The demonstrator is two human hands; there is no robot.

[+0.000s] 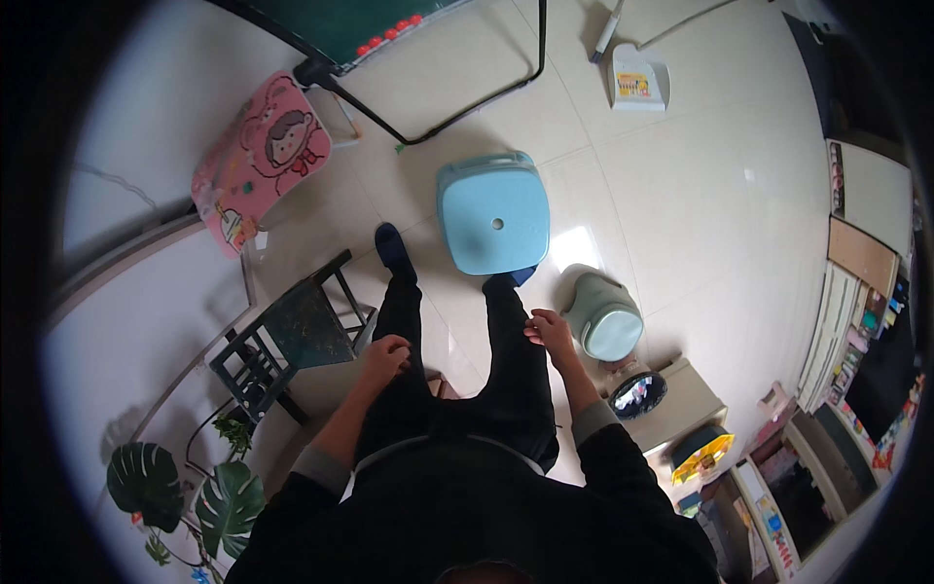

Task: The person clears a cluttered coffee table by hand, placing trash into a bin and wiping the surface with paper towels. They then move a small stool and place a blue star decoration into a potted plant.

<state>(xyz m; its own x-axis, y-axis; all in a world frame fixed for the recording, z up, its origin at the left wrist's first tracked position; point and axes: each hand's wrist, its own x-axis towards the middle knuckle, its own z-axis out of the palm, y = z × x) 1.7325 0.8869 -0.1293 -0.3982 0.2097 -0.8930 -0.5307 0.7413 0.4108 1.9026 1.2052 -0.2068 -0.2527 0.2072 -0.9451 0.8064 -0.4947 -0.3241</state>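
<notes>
My left hand [387, 358] is beside my left thigh, its fingers loosely curled with nothing seen in them. By my right thigh, my right hand [552, 332] has its fingers bent inward, and no object shows in it either. A light blue plastic stool [494, 219] with a small hole in its seat stands on the floor ahead of my feet. Its near edge hides part of my right slipper [522, 276]. My left slipper [394, 251] rests to the left of the stool. Neither hand touches the stool.
A grey-green small stool [611, 329] and a lined bin [638, 395] stand at my right. On my left are a dark wooden chair [309, 326], a pink cartoon board [268, 156] and a leafy plant [229, 506]. A green board's black frame [467, 119] and a white dustpan [637, 80] are ahead.
</notes>
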